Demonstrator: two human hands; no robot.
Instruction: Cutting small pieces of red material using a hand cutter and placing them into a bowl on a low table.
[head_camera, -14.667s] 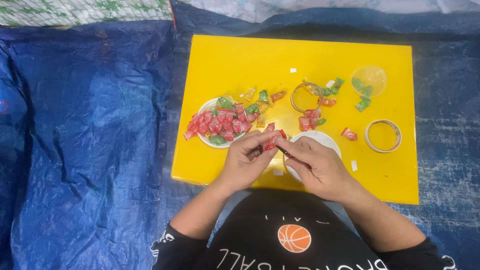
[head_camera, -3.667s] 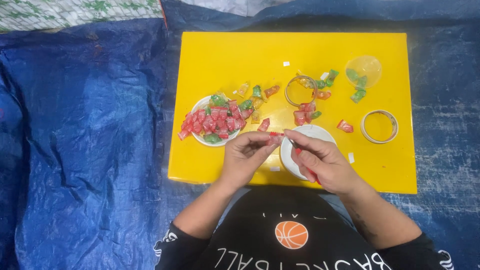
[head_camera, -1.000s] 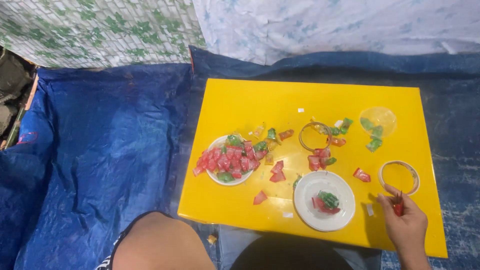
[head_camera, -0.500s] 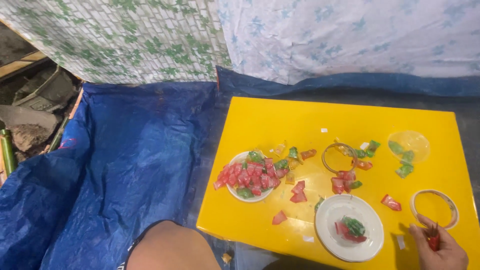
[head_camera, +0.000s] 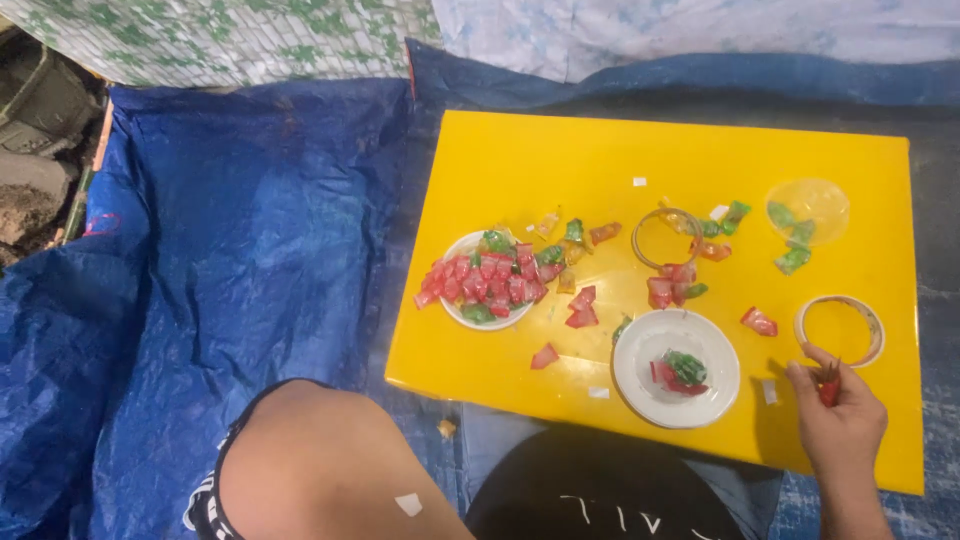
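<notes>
My right hand (head_camera: 838, 418) rests on the near right part of the yellow table (head_camera: 560, 170) and pinches a small red wrapped candy (head_camera: 829, 386) just below a tape ring (head_camera: 840, 330). My left hand is out of view; only my left upper arm (head_camera: 320, 470) shows at the bottom. A white plate (head_camera: 677, 367) with a few red and green candies sits left of my right hand. Another white plate (head_camera: 484, 291), heaped with red and green candies, lies further left.
Loose candies (head_camera: 582, 308) lie scattered between the plates. A second ring (head_camera: 667, 236) and a clear lid (head_camera: 808, 208) holding green candies sit toward the far right. A blue tarp (head_camera: 220, 260) covers the floor on the left, with patterned cloth (head_camera: 250, 35) behind.
The view has swung left and back, showing more tarp. My right hand stays at the table's right by the ring, still holding the red candy.
</notes>
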